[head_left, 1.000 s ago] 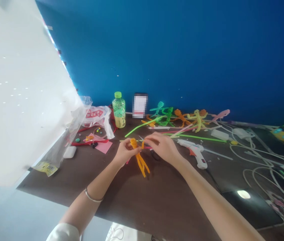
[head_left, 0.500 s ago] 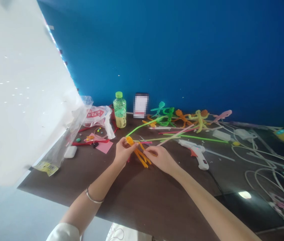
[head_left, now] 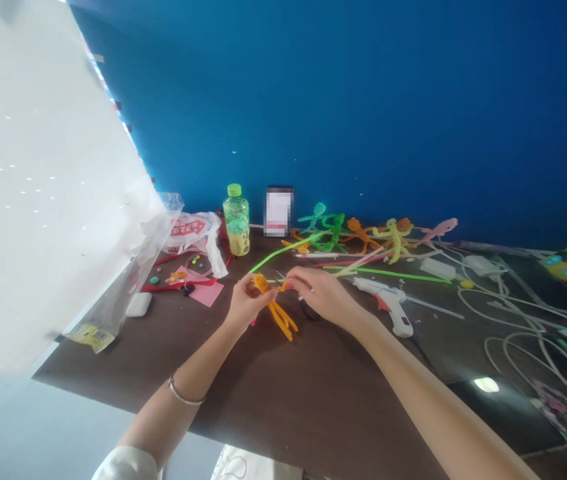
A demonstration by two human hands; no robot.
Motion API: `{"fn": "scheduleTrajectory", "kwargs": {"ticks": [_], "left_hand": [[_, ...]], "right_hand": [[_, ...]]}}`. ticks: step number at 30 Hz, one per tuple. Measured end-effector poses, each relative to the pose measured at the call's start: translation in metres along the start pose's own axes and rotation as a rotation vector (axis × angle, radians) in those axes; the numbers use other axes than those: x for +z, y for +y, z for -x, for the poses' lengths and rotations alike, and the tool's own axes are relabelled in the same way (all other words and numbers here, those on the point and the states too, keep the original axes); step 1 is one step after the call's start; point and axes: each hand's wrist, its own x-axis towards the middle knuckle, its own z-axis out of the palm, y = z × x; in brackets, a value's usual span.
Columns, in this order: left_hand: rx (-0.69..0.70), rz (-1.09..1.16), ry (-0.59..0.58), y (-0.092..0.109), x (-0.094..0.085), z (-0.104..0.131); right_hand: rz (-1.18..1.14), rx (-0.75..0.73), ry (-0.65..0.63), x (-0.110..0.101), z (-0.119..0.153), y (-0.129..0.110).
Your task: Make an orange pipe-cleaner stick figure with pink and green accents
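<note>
Above the dark table, my left hand (head_left: 249,301) pinches an orange pipe-cleaner figure (head_left: 282,319) just under its coiled head, with several orange strands hanging down below. My right hand (head_left: 319,293) is closed on a short orange strand that sticks out of the figure's right side. Its fingertips are close to those of my left hand. Behind the hands lie a bent light-green pipe cleaner (head_left: 283,249) and a pair of scissors, mostly hidden.
A green-capped bottle (head_left: 237,223), a propped phone (head_left: 278,212) and several pipe-cleaner figures (head_left: 395,240) stand along the blue wall. A white glue gun (head_left: 388,303) and tangled cables (head_left: 506,340) lie right. Plastic bags (head_left: 191,230) and pink paper (head_left: 207,293) are left.
My right hand has moved up and turned, its fingers now higher on the orange side strand. My left hand keeps its hold on the figure. The view has shifted slightly.
</note>
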Motion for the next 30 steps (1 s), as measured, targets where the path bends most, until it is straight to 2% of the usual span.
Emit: {"fn": "scheduleTrajectory", "kwargs": {"ticks": [4,8,12,17,20,23,27,30], "left_hand": [[-0.025,0.063,-0.051,0.0,0.001,0.0],[-0.04,0.043,-0.046,-0.002,0.001,0.0],[-0.054,0.066,-0.073,-0.003,0.0,0.001],[-0.063,0.182,-0.067,-0.005,0.0,-0.001],[-0.041,0.17,-0.009,-0.004,0.001,-0.001],[0.006,0.099,0.058,-0.003,0.002,0.0],[0.058,0.042,0.135,-0.004,0.001,-0.001],[0.046,0.024,0.122,-0.004,0.0,-0.001]], "right_hand": [[-0.144,0.114,-0.01,0.004,0.001,0.002],[-0.253,0.175,0.002,0.006,-0.001,0.002],[-0.477,0.341,-0.013,0.011,-0.007,0.005],[-0.936,0.6,-0.118,0.036,-0.003,0.011],[-1.05,0.656,-0.187,0.05,0.006,0.008],[-0.864,0.584,-0.195,0.05,0.014,0.001],[-0.271,0.298,-0.06,0.034,0.02,-0.01],[0.103,0.117,0.014,0.019,0.019,-0.013]]}}
